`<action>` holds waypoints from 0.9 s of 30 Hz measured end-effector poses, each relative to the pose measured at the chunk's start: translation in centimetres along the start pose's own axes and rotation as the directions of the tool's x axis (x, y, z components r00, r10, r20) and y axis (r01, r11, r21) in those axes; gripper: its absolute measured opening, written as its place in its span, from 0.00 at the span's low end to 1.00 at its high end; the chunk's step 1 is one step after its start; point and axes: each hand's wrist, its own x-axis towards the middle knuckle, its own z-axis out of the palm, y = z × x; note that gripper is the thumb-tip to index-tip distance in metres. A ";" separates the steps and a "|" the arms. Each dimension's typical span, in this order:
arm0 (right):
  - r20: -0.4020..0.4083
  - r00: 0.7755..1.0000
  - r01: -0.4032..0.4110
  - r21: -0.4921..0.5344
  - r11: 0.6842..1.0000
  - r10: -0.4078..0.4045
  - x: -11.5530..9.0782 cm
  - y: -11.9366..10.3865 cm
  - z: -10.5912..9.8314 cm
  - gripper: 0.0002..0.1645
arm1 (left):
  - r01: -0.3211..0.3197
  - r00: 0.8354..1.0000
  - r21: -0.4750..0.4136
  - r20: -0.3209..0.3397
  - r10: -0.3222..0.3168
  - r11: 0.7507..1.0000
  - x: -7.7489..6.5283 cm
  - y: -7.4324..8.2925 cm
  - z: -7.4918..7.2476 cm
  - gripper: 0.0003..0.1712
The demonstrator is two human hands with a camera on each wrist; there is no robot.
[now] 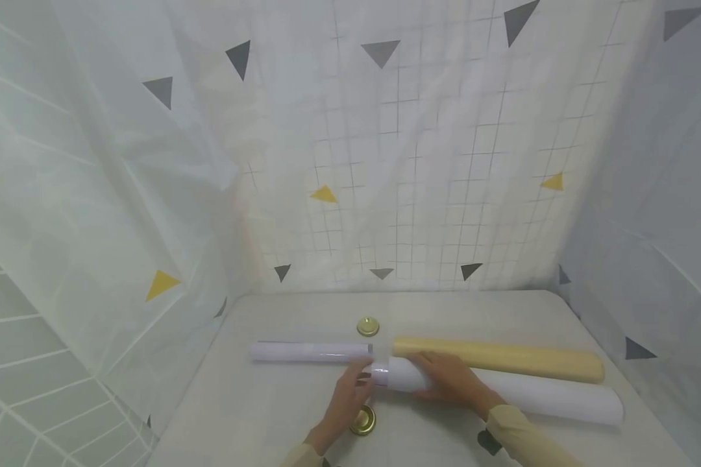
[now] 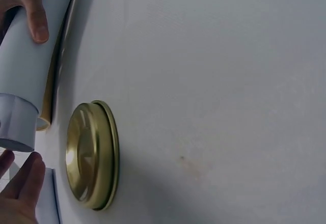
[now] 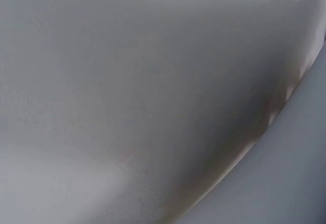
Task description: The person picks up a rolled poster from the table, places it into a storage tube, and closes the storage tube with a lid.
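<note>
A thick white paper roll [image 1: 549,392] lies across the table, with my right hand [image 1: 446,379] gripping it over the top near its left end. From that end sticks a narrower, shiny whitish roll [image 1: 380,374]. My left hand [image 1: 346,395] is at the narrow roll's tip. In the left wrist view, the left fingers [image 2: 33,175] look fairly straight, right at the rim; whether they touch it cannot be told. The right wrist view shows a white curved surface [image 3: 285,173] and no fingers.
Behind the white roll lies a yellow roll [image 1: 537,361]. A thin pale roll [image 1: 304,352] rests to the left. One gold lid [image 1: 368,326] lies toward the back, another gold lid [image 1: 363,420] beside my left hand. Patterned sheeting [image 1: 444,162] hangs around the table.
</note>
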 end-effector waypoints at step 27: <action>0.047 0.999 -0.024 0.014 1.000 0.023 -0.2 -0.2 0.2 0.48 | 0.056 0.978 0.033 0.199 -0.062 0.998 0.1 1.8 1.2 0.37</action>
